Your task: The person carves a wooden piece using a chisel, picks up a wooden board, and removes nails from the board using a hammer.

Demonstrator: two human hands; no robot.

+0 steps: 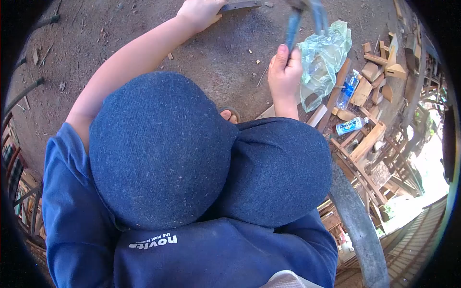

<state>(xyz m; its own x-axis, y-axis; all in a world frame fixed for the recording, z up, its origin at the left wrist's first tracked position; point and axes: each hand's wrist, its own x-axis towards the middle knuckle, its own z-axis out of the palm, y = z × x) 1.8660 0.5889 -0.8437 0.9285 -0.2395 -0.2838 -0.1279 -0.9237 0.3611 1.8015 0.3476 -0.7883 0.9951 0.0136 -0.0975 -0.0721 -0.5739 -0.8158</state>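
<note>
At the top of the head view, my left hand (200, 13) is closed around the end of a dark, narrow bar (241, 6) low over the dirt ground. My right hand (285, 69) grips one blue arm of a two-armed tool (292, 30) that looks like pincers. Its second blue arm is smeared by motion, and its dark head is cut off by the upper edge. Just right of this hand lies a crumpled, pale green plastic bag (321, 62). Both knees, in dark blue cloth, bulge up below the hands.
Wood offcuts (370, 72) are heaped on the right, with a clear plastic bottle (346, 91) and a Revive bottle (350, 126) among them. A curved grey beam (357, 225) runs down the lower right. Dark curved rods (29, 91) stick in from the left.
</note>
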